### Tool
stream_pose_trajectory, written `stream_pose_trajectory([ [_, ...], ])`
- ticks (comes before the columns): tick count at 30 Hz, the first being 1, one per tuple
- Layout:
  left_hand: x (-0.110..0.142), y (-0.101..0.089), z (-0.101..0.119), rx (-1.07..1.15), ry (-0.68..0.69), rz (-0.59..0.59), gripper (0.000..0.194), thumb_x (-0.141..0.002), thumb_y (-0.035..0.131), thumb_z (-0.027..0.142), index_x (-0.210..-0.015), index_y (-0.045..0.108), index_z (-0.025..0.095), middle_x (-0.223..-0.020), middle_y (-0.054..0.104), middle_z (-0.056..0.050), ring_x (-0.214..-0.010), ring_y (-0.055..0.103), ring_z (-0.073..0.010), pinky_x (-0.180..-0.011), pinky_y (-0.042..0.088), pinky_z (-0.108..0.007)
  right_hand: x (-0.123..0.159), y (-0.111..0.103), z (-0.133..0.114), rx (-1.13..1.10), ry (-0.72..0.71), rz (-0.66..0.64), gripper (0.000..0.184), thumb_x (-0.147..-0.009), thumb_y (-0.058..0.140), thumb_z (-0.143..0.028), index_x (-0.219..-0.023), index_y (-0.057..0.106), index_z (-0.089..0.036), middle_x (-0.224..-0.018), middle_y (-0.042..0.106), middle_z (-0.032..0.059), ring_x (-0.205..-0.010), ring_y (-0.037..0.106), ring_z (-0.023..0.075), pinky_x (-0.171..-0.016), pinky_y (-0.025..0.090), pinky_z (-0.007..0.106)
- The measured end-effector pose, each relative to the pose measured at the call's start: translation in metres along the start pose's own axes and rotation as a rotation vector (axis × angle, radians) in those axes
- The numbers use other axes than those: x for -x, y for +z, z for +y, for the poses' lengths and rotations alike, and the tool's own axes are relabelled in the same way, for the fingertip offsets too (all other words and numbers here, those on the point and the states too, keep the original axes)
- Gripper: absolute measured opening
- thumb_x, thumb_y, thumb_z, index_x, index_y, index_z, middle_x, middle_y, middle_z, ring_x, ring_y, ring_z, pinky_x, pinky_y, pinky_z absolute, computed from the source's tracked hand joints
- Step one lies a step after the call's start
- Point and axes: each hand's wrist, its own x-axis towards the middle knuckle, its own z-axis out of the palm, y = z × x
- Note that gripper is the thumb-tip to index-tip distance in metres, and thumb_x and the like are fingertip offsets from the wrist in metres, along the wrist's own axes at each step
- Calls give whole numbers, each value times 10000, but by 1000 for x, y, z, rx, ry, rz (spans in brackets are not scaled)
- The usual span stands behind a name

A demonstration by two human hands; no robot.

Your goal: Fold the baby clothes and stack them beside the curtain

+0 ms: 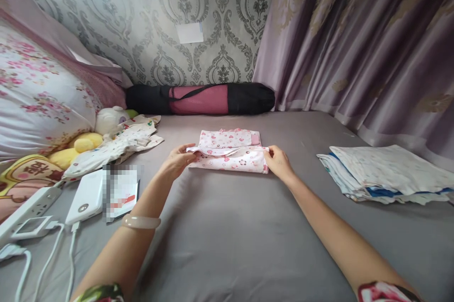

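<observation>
I see the folded heart-print garment (232, 162) at twelve o'clock. Left hand (176, 160) at its nine-o'clock end, right hand (279, 161) at three: each pinches the edge, digits nearly together. I judge it light, limp; grip both fold ends.

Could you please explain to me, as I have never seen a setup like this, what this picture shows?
Of course. There is no machine here: a person works with two bare hands, and the one picture comes from a camera worn on the head, looking forward and down. The left hand and the right hand hold opposite ends of a pink-patterned white cloth, partly folded on a grey sheet. On the right lies a stack of folded cloths. On the left are a white power strip and a white device with a cable. At the back, a long black and pink bag lies against the wall.
</observation>
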Motion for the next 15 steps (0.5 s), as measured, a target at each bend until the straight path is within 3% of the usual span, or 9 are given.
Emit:
stream_pose_trajectory([
  [5,-39,11,-6,-41,102,118,92,-785,655,117,-853,598,94,-669,672,-52,-618,673,-131,-616,566,-223,-34,23,-4,107,92,41,266,-930,409,-228,-1099,600,-152,-1034,697,119,-986,632,220,-791,436,261],
  [9,-64,18,-9,-83,164,178,148,-808,672,231,-788,586,112,-618,644,-30,-530,629,-113,-532,551,-215,-49,31,-8,192,99,53,298,-979,341,-255,-1191,525,-153,-1059,683,136,-978,640,239,-781,431,294],
  [15,-99,25,-12,-152,150,247,158,-842,597,288,-802,570,137,-575,620,-1,-465,597,-108,-491,508,-211,-66,35,-10,364,-31,49,299,-1016,260,-255,-1227,447,-156,-1124,660,157,-943,661,260,-758,427,334],
])
